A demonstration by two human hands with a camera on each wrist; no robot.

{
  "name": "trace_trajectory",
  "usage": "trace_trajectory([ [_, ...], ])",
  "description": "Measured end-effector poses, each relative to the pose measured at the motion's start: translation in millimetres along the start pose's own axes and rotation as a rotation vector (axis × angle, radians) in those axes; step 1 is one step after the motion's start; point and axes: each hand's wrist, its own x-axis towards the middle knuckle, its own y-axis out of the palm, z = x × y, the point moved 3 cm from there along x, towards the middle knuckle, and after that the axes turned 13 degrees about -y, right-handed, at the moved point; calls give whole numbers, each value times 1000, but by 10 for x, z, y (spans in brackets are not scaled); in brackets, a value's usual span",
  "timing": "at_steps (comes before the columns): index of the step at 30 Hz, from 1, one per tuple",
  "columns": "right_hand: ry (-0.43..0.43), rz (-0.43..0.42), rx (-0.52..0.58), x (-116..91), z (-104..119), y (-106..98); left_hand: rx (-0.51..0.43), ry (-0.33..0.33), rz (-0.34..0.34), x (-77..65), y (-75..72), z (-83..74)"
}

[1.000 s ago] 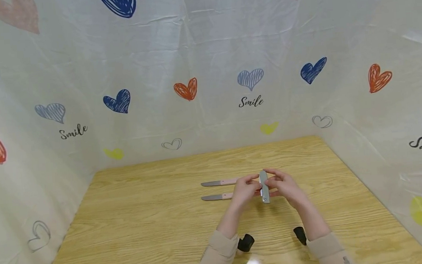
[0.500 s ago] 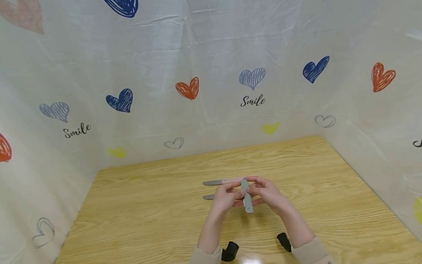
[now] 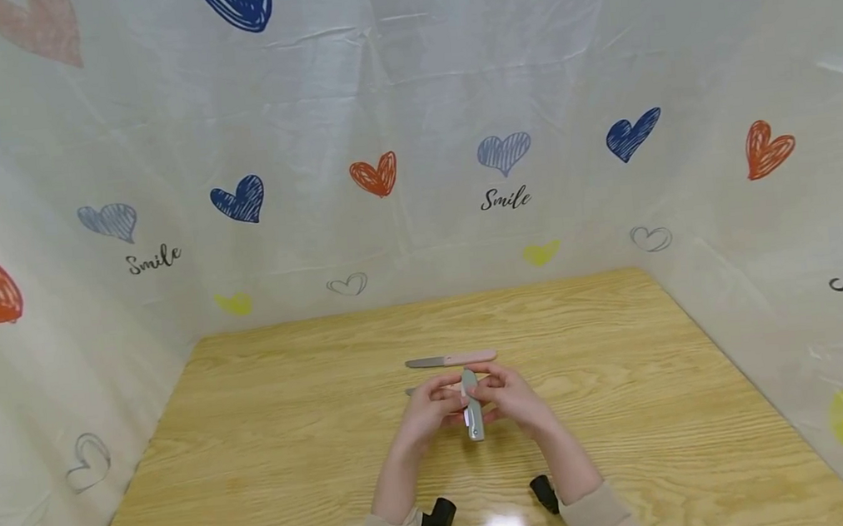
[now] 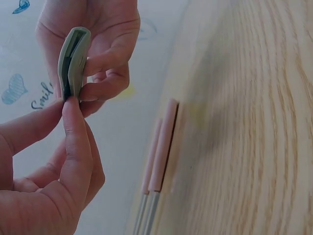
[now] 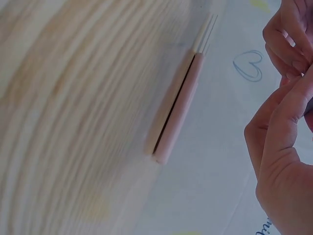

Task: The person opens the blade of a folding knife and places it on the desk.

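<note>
A grey-green folding knife [image 3: 474,419] is held up between both hands above the table, its long side pointing toward the person. My left hand [image 3: 423,417] pinches it from the left with thumb and fingertips. From the other side, my right hand [image 3: 516,401] grips it. The left wrist view shows a dark slot along the folding knife [image 4: 73,63]; no drawn blade can be seen there. Beyond the hands lies a pink-handled knife [image 3: 471,358], grey blade to the left. A second pink-handled knife [image 4: 152,156] lies parallel, mostly hidden by the left hand in the head view.
The wood-grain table [image 3: 294,441] spreads out around the hands. A white curtain [image 3: 421,87] printed with hearts closes off the back and both sides. Black wrist mounts [image 3: 438,519] sit at the inner side of each wrist.
Both hands, still holding the folding knife, have moved left and toward the person. The far pink-handled knife has come fully into sight; the nearer one is now largely covered.
</note>
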Motion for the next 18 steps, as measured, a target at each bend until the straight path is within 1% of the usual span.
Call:
trace_trajectory([
  [7,6,7,-5,8,-14,51,-5,7,2,-6,-63,50],
  [12,0,28,9,9,-29,77,-7,15,3,-9,-79,60],
  [18,2,22,8,10,-34,89,-21,13,10,-5,-93,76],
])
